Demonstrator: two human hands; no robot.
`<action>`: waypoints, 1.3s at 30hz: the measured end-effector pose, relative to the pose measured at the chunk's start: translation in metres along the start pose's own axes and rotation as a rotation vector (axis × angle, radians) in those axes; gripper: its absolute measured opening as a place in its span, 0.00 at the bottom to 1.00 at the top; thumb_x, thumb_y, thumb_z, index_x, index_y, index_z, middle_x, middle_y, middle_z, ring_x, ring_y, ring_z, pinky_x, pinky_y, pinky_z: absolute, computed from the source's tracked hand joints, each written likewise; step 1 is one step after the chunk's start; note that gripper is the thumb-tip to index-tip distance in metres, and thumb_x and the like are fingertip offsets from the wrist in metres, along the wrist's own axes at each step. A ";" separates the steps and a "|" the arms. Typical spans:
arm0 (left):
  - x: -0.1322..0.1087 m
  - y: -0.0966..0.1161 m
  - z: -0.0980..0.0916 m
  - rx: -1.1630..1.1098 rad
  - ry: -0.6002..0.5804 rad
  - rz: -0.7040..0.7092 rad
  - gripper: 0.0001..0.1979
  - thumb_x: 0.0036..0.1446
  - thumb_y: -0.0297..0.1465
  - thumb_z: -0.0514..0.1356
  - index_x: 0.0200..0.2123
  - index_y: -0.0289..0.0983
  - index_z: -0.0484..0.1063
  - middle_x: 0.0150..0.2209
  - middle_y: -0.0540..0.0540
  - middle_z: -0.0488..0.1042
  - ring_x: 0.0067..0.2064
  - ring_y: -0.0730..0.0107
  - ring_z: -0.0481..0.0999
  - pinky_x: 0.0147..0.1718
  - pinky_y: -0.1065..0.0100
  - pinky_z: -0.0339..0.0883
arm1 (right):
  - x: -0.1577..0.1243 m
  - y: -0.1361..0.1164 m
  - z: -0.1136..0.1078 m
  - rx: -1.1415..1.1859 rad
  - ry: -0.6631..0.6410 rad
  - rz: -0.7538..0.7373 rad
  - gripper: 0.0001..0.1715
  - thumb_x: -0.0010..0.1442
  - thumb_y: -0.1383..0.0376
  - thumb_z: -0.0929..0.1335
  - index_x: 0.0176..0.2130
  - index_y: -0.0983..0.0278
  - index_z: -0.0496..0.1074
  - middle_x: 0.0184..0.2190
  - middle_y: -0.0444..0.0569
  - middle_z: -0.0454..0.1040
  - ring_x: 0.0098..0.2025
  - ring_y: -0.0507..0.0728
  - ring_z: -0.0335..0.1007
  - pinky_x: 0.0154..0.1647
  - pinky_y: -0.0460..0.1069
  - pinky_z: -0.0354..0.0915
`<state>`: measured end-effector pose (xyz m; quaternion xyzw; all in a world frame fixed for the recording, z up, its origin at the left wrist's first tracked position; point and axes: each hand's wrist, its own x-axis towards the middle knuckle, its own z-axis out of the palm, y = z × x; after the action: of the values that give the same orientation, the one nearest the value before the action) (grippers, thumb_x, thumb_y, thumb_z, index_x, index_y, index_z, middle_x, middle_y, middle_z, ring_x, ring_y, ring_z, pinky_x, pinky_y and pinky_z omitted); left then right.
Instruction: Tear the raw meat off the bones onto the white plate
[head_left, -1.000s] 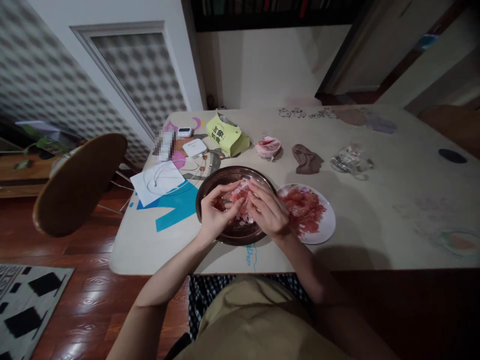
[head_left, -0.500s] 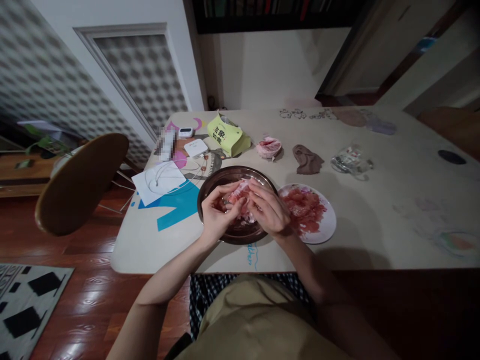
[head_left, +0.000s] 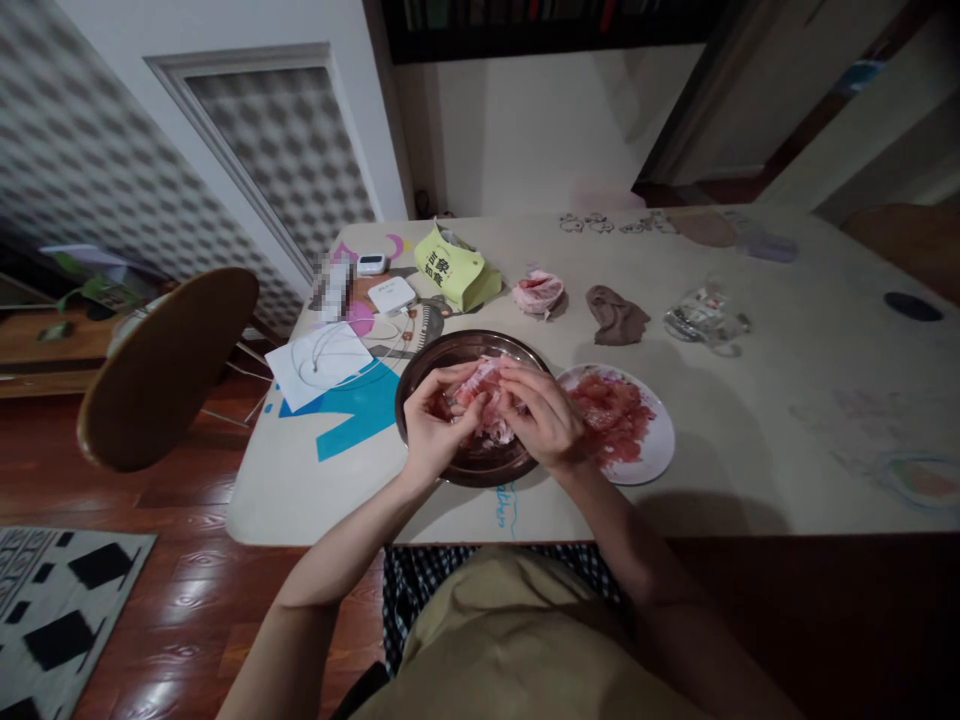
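Over a brown metal bowl (head_left: pixel 480 473), both my hands hold a piece of pink pomelo flesh (head_left: pixel 484 378) with pale membrane on it. My left hand (head_left: pixel 431 427) grips its left side between thumb and fingers. On the other side my right hand (head_left: pixel 549 422) is closed, its fingertips pinching at the piece's edge. Pale pink membrane scraps lie in the bowl beneath, partly hidden by my hands. To the right, touching or close to the bowl, a white plate (head_left: pixel 661 452) carries a heap of loose red-pink pulp (head_left: pixel 616 418).
Beyond the bowl sit a yellow-green bag (head_left: pixel 457 268), a larger pomelo piece (head_left: pixel 538 293), a brown cloth (head_left: pixel 616 316) and a crumpled clear plastic wrapper (head_left: pixel 706 318). Left of it are a white device (head_left: pixel 392 294), a cable and white paper (head_left: pixel 319 365). A chair (head_left: pixel 169 370) stands left.
My right hand has shifted slightly, its fingers curling more at the pomelo piece. The left hand keeps its hold. The whole view has moved a little.
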<state>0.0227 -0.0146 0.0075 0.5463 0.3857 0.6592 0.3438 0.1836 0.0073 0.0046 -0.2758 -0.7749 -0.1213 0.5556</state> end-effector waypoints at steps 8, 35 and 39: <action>-0.001 0.004 0.001 0.048 0.000 0.145 0.11 0.59 0.29 0.71 0.46 0.38 0.78 0.50 0.41 0.84 0.55 0.61 0.84 0.56 0.60 0.78 | 0.003 -0.004 -0.002 0.026 -0.004 0.007 0.22 0.67 0.74 0.70 0.59 0.64 0.72 0.50 0.57 0.83 0.57 0.61 0.80 0.57 0.55 0.80; 0.010 -0.004 -0.016 0.261 -0.129 0.289 0.11 0.61 0.31 0.71 0.47 0.41 0.83 0.48 0.43 0.86 0.50 0.60 0.86 0.54 0.59 0.81 | -0.003 0.002 -0.006 0.013 -0.113 -0.049 0.33 0.69 0.76 0.69 0.69 0.61 0.66 0.56 0.55 0.81 0.59 0.61 0.80 0.61 0.57 0.79; 0.011 -0.003 -0.016 0.290 -0.146 0.335 0.11 0.60 0.30 0.72 0.47 0.41 0.84 0.45 0.43 0.86 0.47 0.60 0.87 0.51 0.60 0.82 | -0.006 0.004 -0.011 0.012 -0.096 -0.114 0.30 0.66 0.77 0.71 0.65 0.68 0.70 0.54 0.59 0.82 0.58 0.62 0.80 0.59 0.56 0.80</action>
<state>0.0053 -0.0056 0.0083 0.6927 0.3545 0.6035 0.1741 0.1958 0.0036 0.0018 -0.2335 -0.8157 -0.1350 0.5117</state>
